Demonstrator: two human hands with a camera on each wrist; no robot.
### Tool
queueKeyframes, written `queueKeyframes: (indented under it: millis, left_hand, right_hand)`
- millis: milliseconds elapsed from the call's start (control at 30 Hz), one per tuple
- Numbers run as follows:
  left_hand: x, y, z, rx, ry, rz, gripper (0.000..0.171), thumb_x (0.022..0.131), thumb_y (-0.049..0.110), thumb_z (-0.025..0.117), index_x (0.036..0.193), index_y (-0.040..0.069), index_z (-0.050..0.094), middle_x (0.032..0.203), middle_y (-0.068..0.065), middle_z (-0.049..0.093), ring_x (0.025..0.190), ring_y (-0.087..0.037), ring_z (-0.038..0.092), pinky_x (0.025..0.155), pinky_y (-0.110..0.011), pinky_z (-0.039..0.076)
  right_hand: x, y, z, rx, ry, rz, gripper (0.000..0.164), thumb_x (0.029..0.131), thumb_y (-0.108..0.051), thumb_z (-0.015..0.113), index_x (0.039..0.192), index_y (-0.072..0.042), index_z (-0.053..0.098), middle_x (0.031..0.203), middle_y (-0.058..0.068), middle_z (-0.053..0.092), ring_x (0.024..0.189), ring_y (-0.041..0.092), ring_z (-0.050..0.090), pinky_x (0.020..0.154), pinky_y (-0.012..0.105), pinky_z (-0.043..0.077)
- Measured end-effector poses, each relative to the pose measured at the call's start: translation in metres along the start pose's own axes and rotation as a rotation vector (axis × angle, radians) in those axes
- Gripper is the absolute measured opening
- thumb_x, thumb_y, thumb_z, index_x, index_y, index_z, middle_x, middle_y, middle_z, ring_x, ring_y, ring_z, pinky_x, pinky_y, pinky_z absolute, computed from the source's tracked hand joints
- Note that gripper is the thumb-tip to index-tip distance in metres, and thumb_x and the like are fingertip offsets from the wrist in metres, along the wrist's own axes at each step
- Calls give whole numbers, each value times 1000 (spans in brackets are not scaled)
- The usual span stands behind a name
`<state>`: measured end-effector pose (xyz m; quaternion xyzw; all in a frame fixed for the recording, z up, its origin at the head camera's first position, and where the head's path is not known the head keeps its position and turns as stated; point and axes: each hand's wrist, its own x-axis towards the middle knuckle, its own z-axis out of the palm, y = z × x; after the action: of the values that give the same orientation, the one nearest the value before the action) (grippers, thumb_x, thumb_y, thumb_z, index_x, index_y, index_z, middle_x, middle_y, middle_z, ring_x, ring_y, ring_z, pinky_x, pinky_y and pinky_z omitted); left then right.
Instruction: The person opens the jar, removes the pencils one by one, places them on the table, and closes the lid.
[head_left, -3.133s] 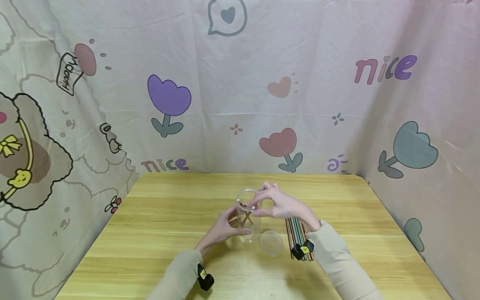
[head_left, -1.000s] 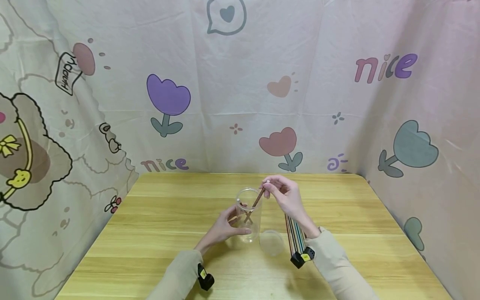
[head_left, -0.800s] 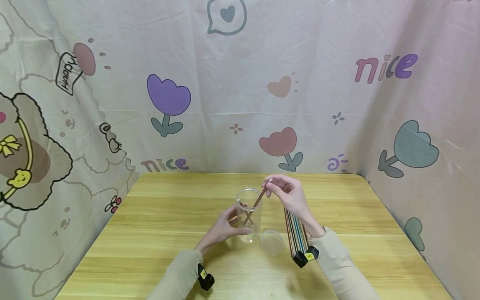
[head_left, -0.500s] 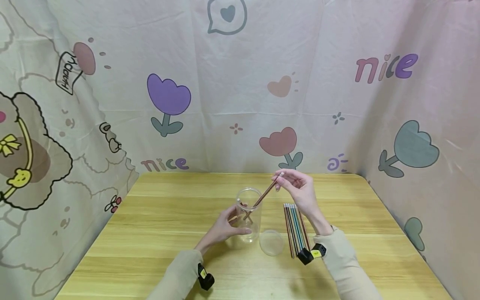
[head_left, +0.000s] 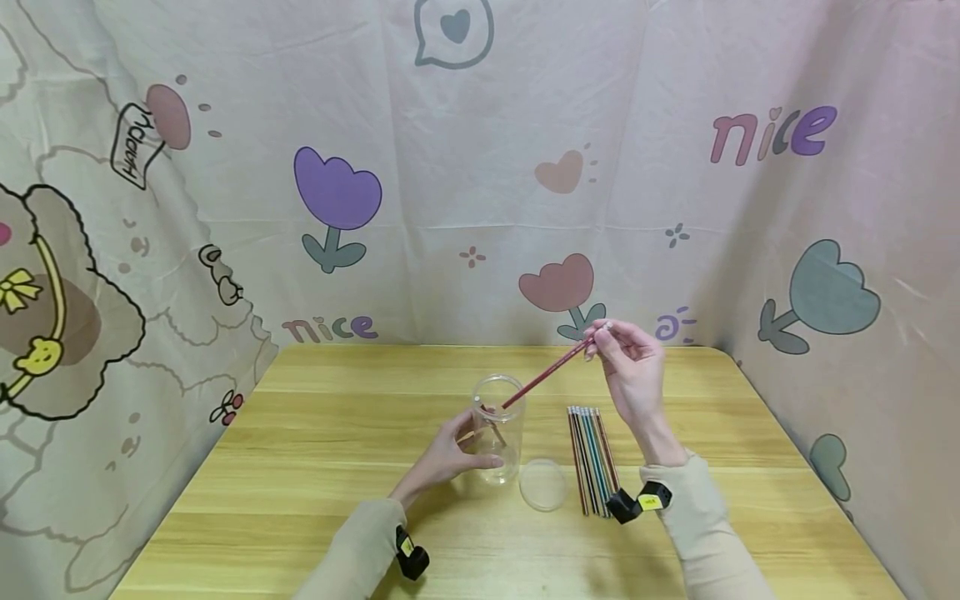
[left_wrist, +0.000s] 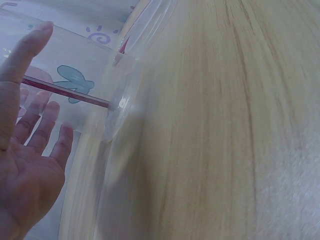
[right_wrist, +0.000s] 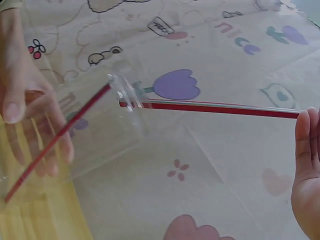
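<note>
My left hand (head_left: 450, 462) holds a clear plastic jar (head_left: 501, 454) upright on the table, thumb in front and fingers behind. Inside the jar a red pencil (right_wrist: 60, 140) leans from the base to the rim. A second red pencil (head_left: 551, 372) slants up from the jar's mouth, its lower end just within the rim. My right hand (head_left: 632, 371) pinches that pencil near its white-tipped top end, up and to the right of the jar. From the right wrist view, the pencil's far end (right_wrist: 131, 103) overlaps the jar's rim.
A round clear lid (head_left: 543, 485) lies flat just right of the jar. Further right, a row of several coloured pencils (head_left: 590, 458) lies side by side on the wooden table (head_left: 337, 433). A patterned cloth (head_left: 450, 208) hangs behind the table.
My right hand has moved up and to the right, drawing one red pencil mostly out of the jar, where it crossed the other. My left hand and the jar stay put.
</note>
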<state>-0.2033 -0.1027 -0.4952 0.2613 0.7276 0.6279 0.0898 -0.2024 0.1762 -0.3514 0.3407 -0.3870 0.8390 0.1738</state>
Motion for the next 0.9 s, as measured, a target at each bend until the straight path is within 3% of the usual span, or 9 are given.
queueKeyframes:
  millis: [200,467,667,900]
  left_hand:
    - [1,-2,0,6,-2,12,66,80,9,85,138,8,54,154,-16,47,140,-38,47,121,-54,37]
    - [0,-2,-1,9,-5,5,65,80,11,85,137,8,55,155,-16,46,143,-39,44,122,-54,36]
    - [0,-1,0,10,-5,5,66,80,11,85,139,9,54,155,-16,46,143,-38,44,122,-55,35]
    - [0,-1,0,-2,-6,6,65,80,10,84,137,8,55,156,-17,45,143,-38,43,122,-54,35]
  right_hand:
    - [6,-12,-10,75,79,-57,17,92,15,59,102,10,71,93,18,77,77,20,73,68,24,64]
    - [10,-21,-23,160,198,-101,12,92,14,59,99,14,69,88,21,76,69,21,72,63,25,63]
    - [10,-24,-33,167,218,-120,12,91,15,60,98,13,70,88,21,76,67,22,72,60,25,63]
    - [7,-25,-47,101,201,-95,13,90,17,60,96,13,70,88,21,76,65,21,71,57,25,61]
